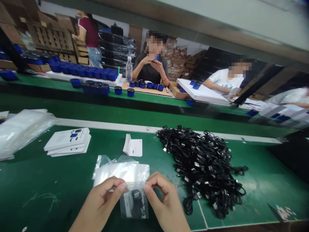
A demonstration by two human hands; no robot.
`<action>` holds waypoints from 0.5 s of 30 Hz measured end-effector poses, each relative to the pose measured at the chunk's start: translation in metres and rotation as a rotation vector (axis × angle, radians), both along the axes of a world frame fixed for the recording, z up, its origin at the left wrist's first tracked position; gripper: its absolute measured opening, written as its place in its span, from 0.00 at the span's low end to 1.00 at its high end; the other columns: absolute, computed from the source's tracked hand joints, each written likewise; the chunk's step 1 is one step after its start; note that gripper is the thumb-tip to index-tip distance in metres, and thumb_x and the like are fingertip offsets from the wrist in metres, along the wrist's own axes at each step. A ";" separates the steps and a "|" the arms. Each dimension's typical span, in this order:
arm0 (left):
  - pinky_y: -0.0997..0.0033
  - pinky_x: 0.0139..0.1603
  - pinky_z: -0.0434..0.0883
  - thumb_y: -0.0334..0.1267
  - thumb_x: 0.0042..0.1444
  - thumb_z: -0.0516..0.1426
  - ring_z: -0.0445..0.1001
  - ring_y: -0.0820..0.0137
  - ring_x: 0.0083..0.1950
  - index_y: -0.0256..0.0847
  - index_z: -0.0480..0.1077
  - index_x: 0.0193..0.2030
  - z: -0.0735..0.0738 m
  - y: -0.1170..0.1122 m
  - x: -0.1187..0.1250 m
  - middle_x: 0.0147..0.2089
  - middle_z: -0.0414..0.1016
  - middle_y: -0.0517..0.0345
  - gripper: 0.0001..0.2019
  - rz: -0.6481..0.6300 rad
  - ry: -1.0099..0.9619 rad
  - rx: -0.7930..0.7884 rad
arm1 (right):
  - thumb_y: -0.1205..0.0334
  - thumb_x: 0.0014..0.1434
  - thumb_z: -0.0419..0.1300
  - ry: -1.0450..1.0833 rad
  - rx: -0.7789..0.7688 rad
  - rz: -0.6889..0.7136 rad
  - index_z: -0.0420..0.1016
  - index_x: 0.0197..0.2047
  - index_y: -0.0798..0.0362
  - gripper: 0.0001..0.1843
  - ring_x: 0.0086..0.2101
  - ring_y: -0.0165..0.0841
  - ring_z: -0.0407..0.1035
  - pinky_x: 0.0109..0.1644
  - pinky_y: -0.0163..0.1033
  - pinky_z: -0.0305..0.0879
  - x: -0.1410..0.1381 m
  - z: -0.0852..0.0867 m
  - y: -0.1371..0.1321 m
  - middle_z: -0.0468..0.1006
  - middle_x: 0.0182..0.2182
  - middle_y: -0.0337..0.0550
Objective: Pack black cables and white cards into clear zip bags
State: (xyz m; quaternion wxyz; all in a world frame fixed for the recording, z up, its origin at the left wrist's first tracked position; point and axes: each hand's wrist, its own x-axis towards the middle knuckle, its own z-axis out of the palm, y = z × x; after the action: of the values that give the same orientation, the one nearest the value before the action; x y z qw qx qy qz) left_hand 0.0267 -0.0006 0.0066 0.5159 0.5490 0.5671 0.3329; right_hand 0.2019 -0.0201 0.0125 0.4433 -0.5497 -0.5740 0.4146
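Between my two hands hangs a small clear plastic bag (129, 206), with a coiled black cable (137, 201) and something pale like folded paper inside it. My left hand (103, 196) pinches the bag's upper left edge between thumb and forefinger. At the upper right edge, my right hand (161, 195) pinches it the same way. Just beyond my fingers lie more flat clear bags (108, 170) in a loose stack. A small stack of white cards (135, 147) sits behind those bags, partly fanned.
To the right spreads a large heap of black USB cables (200, 161). Printed leaflets (69, 141) and a pile of plastic bags (21, 132) lie left. Blue containers (84, 72) and a water bottle (128, 70) stand across the belt, where several people sit or stand.
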 end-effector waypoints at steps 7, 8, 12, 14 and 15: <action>0.79 0.25 0.58 0.53 0.52 0.56 0.59 0.74 0.24 0.42 0.69 0.24 0.005 -0.002 0.002 0.21 0.61 0.67 0.17 0.033 -0.011 0.011 | 0.59 0.60 0.52 0.028 0.022 -0.032 0.63 0.25 0.52 0.13 0.28 0.31 0.62 0.33 0.34 0.58 -0.006 -0.002 0.000 0.65 0.24 0.37; 0.79 0.25 0.58 0.53 0.53 0.55 0.59 0.75 0.24 0.42 0.69 0.24 0.005 -0.002 0.002 0.21 0.60 0.67 0.17 0.021 -0.024 0.005 | 0.58 0.61 0.52 0.048 0.020 -0.042 0.64 0.26 0.52 0.13 0.28 0.31 0.62 0.33 0.33 0.59 -0.009 -0.005 -0.001 0.65 0.25 0.37; 0.78 0.26 0.61 0.54 0.54 0.54 0.62 0.73 0.25 0.43 0.68 0.27 0.000 -0.004 0.005 0.22 0.64 0.66 0.17 0.058 -0.032 0.029 | 0.47 0.59 0.54 0.005 0.015 -0.168 0.70 0.39 0.50 0.15 0.30 0.33 0.66 0.31 0.34 0.61 -0.029 -0.025 -0.012 0.71 0.31 0.41; 0.77 0.26 0.63 0.54 0.54 0.53 0.64 0.72 0.25 0.43 0.67 0.28 -0.003 -0.007 0.010 0.24 0.67 0.65 0.16 0.146 -0.026 0.088 | 0.40 0.59 0.52 -0.092 0.026 -0.245 0.71 0.46 0.49 0.23 0.33 0.37 0.68 0.34 0.37 0.64 -0.042 -0.036 -0.018 0.74 0.33 0.44; 0.77 0.26 0.64 0.54 0.55 0.53 0.65 0.71 0.25 0.44 0.67 0.28 -0.004 -0.009 0.012 0.24 0.67 0.65 0.16 0.186 -0.016 0.121 | 0.38 0.59 0.49 -0.137 0.036 -0.270 0.71 0.47 0.49 0.26 0.33 0.38 0.69 0.36 0.38 0.64 -0.047 -0.041 -0.020 0.75 0.33 0.45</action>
State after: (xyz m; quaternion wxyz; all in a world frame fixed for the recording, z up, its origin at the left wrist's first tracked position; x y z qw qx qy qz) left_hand 0.0391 -0.0098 0.0021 0.4532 0.5216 0.5904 0.4173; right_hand 0.1546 -0.0405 -0.0281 0.4646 -0.6408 -0.5311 0.3025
